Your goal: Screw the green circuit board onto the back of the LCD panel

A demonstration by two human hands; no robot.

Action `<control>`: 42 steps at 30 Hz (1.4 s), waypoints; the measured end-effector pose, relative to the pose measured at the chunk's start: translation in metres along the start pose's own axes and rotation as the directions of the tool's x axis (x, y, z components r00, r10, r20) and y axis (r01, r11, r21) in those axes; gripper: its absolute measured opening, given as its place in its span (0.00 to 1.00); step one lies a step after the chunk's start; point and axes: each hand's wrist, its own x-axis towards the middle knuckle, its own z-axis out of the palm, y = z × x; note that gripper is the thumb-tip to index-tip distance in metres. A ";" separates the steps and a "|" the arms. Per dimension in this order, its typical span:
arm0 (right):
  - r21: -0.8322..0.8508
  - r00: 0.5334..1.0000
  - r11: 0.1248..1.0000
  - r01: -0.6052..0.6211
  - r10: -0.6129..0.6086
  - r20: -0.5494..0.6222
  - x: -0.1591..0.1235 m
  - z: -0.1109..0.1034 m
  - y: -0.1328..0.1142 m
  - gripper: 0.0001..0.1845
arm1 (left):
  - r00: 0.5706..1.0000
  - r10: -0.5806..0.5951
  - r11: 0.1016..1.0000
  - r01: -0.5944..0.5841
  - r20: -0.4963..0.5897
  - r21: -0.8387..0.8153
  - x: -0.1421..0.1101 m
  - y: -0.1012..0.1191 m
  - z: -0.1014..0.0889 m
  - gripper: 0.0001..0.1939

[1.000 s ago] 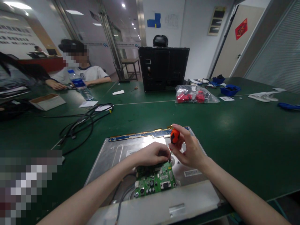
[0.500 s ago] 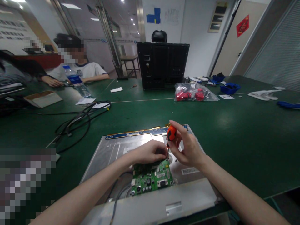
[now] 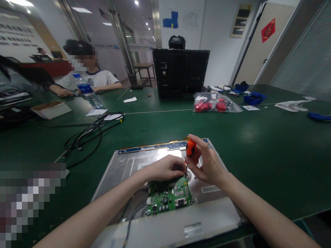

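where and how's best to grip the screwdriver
I'd grip the screwdriver by its thick orange-and-black handle, fingers and thumb around it, coming from the right, as the right hand does. It stands nearly upright over the board, its shaft is thin, and the left hand crowds the left side.

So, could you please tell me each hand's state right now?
Left hand: fingers curled by the green circuit board; grip unclear.
Right hand: closed on the orange-and-black screwdriver.
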 end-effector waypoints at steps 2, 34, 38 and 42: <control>0.002 1.000 1.000 -0.008 0.008 0.004 0.000 0.000 0.000 0.36 | 1.000 -0.005 1.000 0.005 0.003 -0.009 0.000 0.000 0.000 0.03; -0.037 1.000 0.999 -0.020 0.020 0.003 0.003 -0.002 0.000 0.34 | 0.999 0.032 0.999 -0.032 -0.017 0.016 -0.002 -0.003 0.002 0.05; -0.001 0.999 1.000 -0.028 0.028 0.017 0.002 -0.004 0.001 0.36 | 0.999 0.026 0.999 -0.025 -0.019 0.019 -0.001 0.000 0.001 0.05; 0.044 0.999 0.998 -0.046 0.045 0.019 0.002 -0.005 0.002 0.38 | 1.000 0.024 1.000 -0.025 0.010 0.011 0.000 0.004 0.000 0.04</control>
